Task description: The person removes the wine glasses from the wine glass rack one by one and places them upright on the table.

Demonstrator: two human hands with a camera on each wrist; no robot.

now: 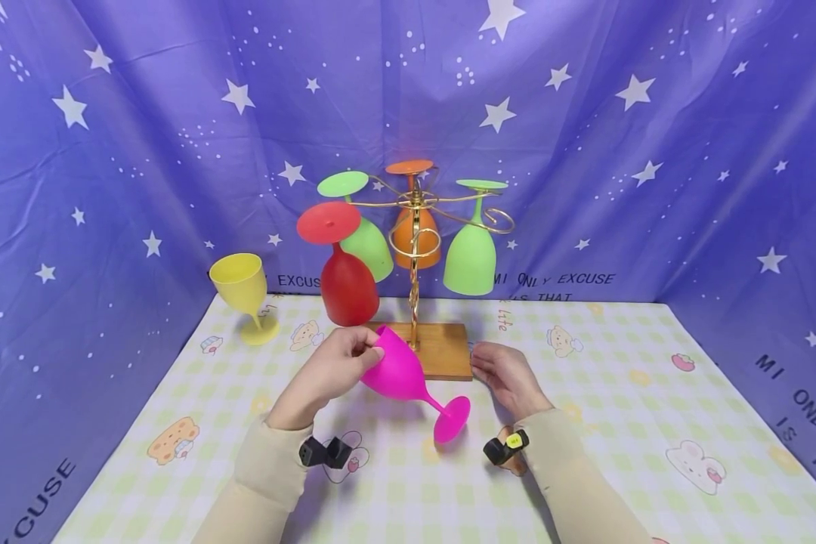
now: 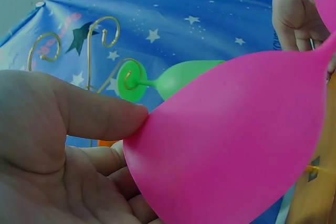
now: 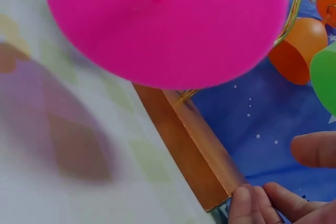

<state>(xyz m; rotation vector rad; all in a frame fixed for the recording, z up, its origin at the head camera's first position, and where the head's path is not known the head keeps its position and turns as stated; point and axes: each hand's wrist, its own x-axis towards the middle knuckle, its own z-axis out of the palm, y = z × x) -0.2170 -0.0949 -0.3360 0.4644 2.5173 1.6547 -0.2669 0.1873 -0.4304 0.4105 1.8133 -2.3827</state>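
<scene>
My left hand [image 1: 329, 370] pinches a magenta plastic goblet [image 1: 397, 370] by its rim, thumb on one side and fingers on the other. The goblet lies tilted in the air, its foot pointing down to the right. Behind it, a gold wire glass rack [image 1: 415, 295] rises from a wooden base [image 1: 449, 351]. At the base's right corner my right hand [image 1: 510, 374] rests with its fingertips, the thumb held apart in the right wrist view. On the rack hang upside down a red goblet [image 1: 349, 291], two green goblets [image 1: 471, 261] and an orange goblet [image 1: 408, 240].
A yellow goblet [image 1: 239, 283] stands upright at the table's back left. The rack has a bare curled hook [image 1: 499, 221] at the right and another loop at the front. A checkered cloth [image 1: 625, 423] covers the table, and a blue star-patterned curtain [image 1: 585, 151] encloses it.
</scene>
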